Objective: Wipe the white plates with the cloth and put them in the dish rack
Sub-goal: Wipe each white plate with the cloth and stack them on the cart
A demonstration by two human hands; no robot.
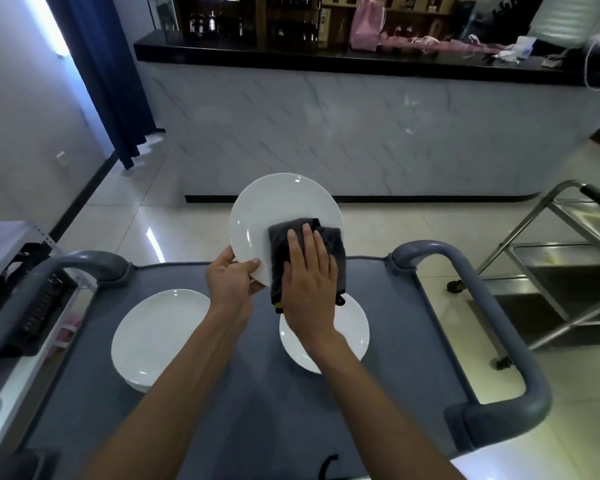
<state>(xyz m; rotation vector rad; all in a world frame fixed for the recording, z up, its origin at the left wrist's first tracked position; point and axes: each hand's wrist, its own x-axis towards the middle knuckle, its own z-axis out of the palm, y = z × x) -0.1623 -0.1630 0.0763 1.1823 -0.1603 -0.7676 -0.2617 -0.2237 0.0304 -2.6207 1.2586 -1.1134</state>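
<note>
My left hand [230, 281] pinches the lower left rim of a white plate [274, 209], holding it tilted up above the grey cart top [257, 410]. A dark grey cloth [329, 244] lies on the plate's lower right part, and my right hand [309, 282] presses it flat against the plate with straight fingers. On the cart's left side sits a stack of white plates [156, 336]. Another white plate [354, 327] lies on the cart under my right wrist, partly hidden. A black dish rack [32, 306] is at the far left, partly hidden behind the cart handle.
Grey cart handles rise at the left [84, 263] and at the right [499, 323]. A steel trolley [568, 271] stands to the right on the tiled floor. A marble-fronted counter [361, 133] with a black top runs across the back.
</note>
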